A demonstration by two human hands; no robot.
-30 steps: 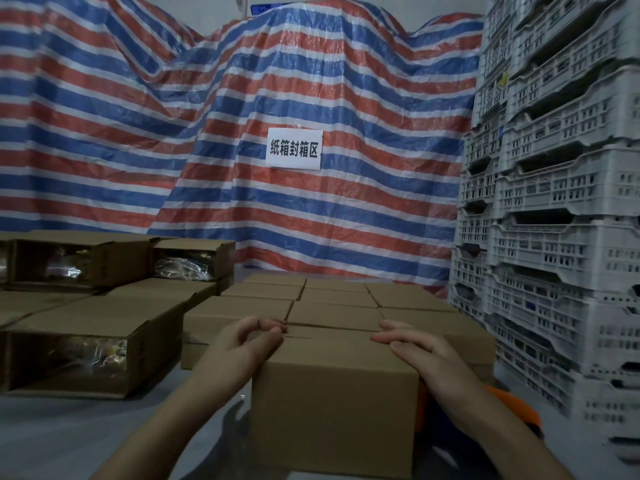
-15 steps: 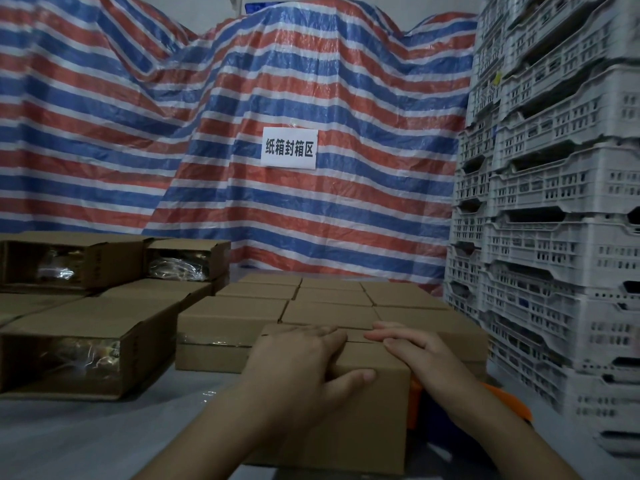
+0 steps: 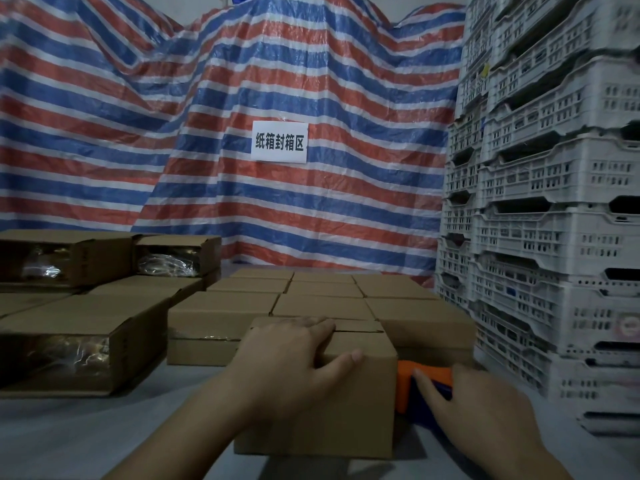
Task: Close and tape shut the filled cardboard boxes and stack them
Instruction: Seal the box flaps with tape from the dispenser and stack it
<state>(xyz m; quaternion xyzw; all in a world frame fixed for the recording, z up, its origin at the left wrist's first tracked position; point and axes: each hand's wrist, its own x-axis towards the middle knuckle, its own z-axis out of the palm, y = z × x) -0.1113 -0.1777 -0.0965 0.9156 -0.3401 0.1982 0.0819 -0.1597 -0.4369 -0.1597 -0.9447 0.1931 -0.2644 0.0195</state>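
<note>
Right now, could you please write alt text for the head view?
A left hand presses flat on a closed box while the right hand reaches an orange tape dispenser beside it. Behind lie more boxes, a striped tarp and white crates.

The right hand [image 3: 474,407] left the box [image 3: 349,386] for the orange tape dispenser [image 3: 424,379].

I am reading one white rectangular paper sign [image 3: 279,142] with black Chinese characters "纸箱封箱区"; it is hanging on the red, blue and white striped plastic tarpaulin [image 3: 346,202]. I am finding no other readable text anywhere.
</note>
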